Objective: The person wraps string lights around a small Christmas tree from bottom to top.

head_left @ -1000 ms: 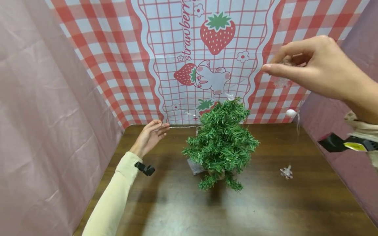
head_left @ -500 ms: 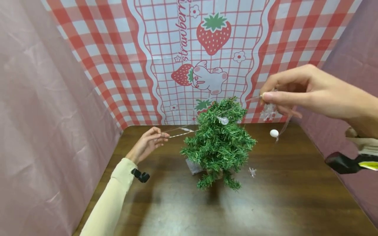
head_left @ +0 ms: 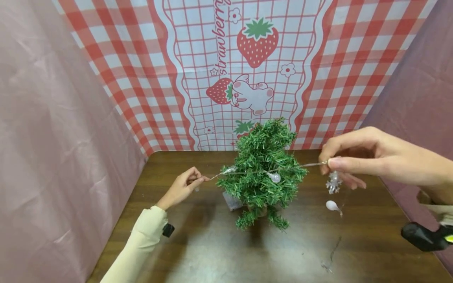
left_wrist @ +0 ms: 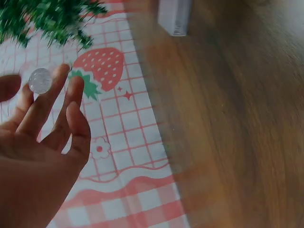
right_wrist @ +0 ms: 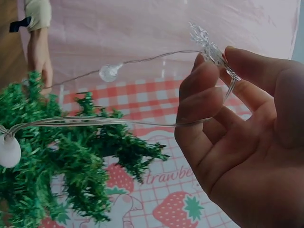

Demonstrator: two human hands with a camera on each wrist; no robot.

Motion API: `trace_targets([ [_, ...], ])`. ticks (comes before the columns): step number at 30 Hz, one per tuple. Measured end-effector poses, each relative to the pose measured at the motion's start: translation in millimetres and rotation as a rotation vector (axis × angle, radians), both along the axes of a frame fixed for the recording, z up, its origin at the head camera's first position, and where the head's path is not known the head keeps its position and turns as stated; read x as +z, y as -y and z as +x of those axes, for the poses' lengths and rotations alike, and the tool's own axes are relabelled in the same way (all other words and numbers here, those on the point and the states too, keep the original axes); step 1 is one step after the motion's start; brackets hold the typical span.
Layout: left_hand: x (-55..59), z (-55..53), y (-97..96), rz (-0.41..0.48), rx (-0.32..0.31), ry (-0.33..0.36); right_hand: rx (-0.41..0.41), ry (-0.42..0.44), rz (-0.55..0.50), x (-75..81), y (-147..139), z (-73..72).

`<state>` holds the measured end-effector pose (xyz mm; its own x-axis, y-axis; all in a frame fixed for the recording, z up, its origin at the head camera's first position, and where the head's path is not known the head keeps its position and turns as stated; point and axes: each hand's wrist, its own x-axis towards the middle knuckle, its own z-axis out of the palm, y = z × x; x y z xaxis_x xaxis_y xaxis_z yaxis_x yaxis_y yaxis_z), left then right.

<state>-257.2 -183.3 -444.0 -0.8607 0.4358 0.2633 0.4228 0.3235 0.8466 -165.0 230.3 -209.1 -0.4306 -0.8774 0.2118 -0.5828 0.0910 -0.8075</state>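
Observation:
A green artificial Christmas tree (head_left: 262,157) stands on the table. In front of it a thin light string (head_left: 244,173) runs across, with a clear bulb (head_left: 274,177) overlapping the branches. To the tree's left, my left hand (head_left: 181,188) pinches one stretch of the string; in the left wrist view a round clear bulb (left_wrist: 41,80) shows by its fingers. My right hand (head_left: 383,159) pinches the string on the other side, at a clear snowflake (right_wrist: 202,38). From there the string hangs down with a white bulb (head_left: 332,205) and another snowflake (head_left: 326,267) lower down.
A small pale box (head_left: 232,201) stands beside the tree's base on the brown wooden table (head_left: 212,251). A red checked strawberry cloth (head_left: 134,59) hangs behind. Pink curtains (head_left: 46,137) close off both sides.
Both hands have come down, the right one by far the most, bringing the string from behind and above the tree to across its front. The hanging bulb and snowflake have dropped lower.

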Motion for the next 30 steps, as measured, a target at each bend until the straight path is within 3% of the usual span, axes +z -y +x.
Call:
trace_targets([
  [5,-18.4,1.9,-5.8,-0.092,0.105,-0.115,0.010,-0.023,0.029,-11.3,-4,7.5],
  [9,-5.6,17.1,-13.6,-0.082,0.127,-0.193,0.036,-0.014,0.006,-17.8,-13,8.4],
  [12,4.1,29.0,-17.8,-0.046,0.151,-0.250,0.073,-0.020,-0.025,-21.0,-20,8.0],
  [17,7.3,40.0,-21.9,0.040,0.184,-0.353,0.137,-0.024,-0.052,-27.6,-27,8.3],
  [21,4.6,44.0,-23.5,0.073,0.190,-0.443,0.140,-0.018,-0.025,-34.3,-30,8.5],
  [24,1.5,45.7,-23.1,0.106,0.192,-0.486,0.203,-0.014,-0.052,-40.0,-34,8.3],
  [27,-0.6,46.5,-20.6,0.175,0.228,-0.510,0.268,0.001,-0.083,-45.3,-37,9.0],
  [30,-1.3,46.7,-16.9,0.239,0.278,-0.526,0.276,0.014,-0.066,-49.7,-37,9.8],
])
